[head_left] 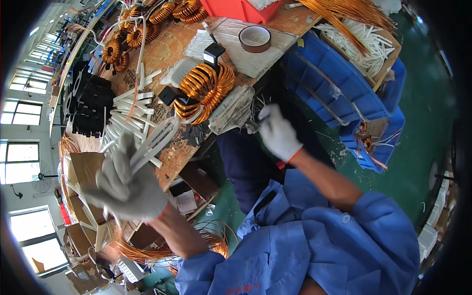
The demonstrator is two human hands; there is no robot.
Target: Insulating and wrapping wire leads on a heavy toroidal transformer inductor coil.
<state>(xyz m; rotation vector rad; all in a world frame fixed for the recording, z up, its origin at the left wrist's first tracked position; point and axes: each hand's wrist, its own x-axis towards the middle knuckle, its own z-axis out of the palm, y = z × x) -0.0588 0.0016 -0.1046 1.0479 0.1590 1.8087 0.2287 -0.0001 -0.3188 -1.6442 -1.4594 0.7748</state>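
My left hand (pixel 129 189), in a pale glove and slightly blurred, is raised at the bench's near left edge. Pale flexible tubes (pixel 156 142) run from its grip toward a ring-shaped coil (pixel 209 91) wound with thick copper wire. That coil stands tilted on the bench, with a black block (pixel 214 53) at its upper end and another black block (pixel 169 95) at its left. Beside the coil, a worn grey-white block (pixel 232 110) sits at the bench edge. My right hand (pixel 279 133), also gloved, is closed just right of this block; whatever its fingers hold is hidden.
Cut white tubes (pixel 130 115) and black plastic parts (pixel 91 103) lie left on the bench. A tape roll (pixel 254 39), a red bin (pixel 241 11) and finished coils (pixel 142 35) are farther back. Blue crates (pixel 324 81) stand at right. Copper wire (pixel 147 253) lies coiled below.
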